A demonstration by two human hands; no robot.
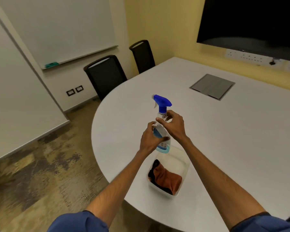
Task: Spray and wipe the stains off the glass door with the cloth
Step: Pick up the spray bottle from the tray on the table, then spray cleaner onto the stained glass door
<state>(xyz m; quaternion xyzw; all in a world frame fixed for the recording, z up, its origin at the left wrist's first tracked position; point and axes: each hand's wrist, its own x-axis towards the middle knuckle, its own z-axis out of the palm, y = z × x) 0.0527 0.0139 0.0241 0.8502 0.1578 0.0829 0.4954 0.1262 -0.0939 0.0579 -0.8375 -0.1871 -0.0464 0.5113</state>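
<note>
Preparation step: at frame centre the spray bottle (161, 129) is lifted above the white table (224, 131), the left hand (149, 139) wrapped round its body and the right hand (173, 125) closed on its neck. The cloth (166, 179) lies untouched in a clear tub (185, 166) at lower centre (no glass door identifiable in view). Next move, in my judgement: free one hand and collect the cloth.

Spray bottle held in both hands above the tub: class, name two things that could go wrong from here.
1. The spray bottle is held above the clear tub, the left hand on its body and the right hand near its neck; a slip could drop it onto the table.
2. The orange cloth lies in the tub and both hands are occupied, so lifting it could mean a one-handed grip.
</note>
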